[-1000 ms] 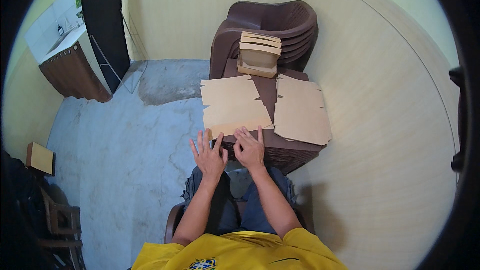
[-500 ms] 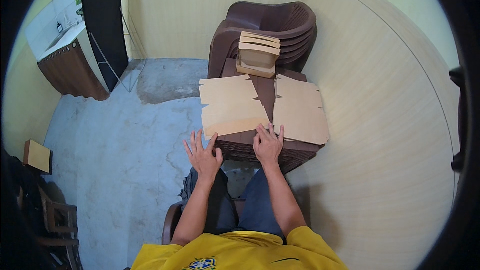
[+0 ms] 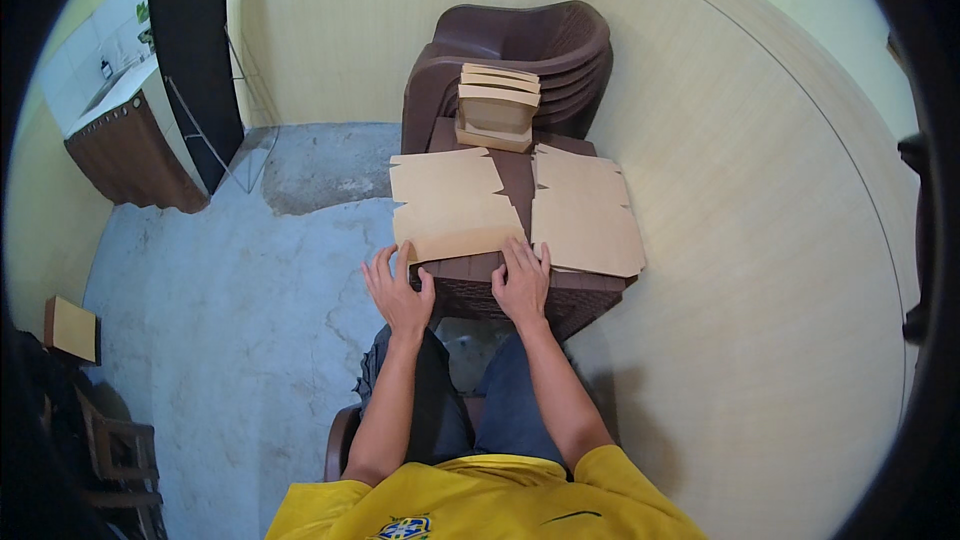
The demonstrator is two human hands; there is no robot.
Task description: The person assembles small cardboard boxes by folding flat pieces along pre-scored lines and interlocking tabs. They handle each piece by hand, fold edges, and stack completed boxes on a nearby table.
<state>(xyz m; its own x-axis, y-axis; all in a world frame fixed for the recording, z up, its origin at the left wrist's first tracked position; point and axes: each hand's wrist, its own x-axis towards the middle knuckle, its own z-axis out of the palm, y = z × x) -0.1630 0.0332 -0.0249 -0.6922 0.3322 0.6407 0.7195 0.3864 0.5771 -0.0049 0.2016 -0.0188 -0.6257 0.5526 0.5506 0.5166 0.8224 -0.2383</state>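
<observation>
Boxes (image 3: 497,112) are standing far back on the table (image 3: 515,175), a cardboard pile (image 3: 586,210) lying right; left hand (image 3: 398,292) and right hand (image 3: 522,288), fingers spread, are touching the left sheet's (image 3: 450,202) near corners.

Wearing yellow shirt (image 3: 480,490), 2 short sleeves (image 3: 612,468); blue crest (image 3: 405,528) showing near 6 o'clock; dark-blue trousers (image 3: 515,420) fraying towards 7 o'clock.

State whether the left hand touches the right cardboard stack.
Apart: the head view shows the brown table and right hand between the left hand and the right cardboard stack.
</observation>
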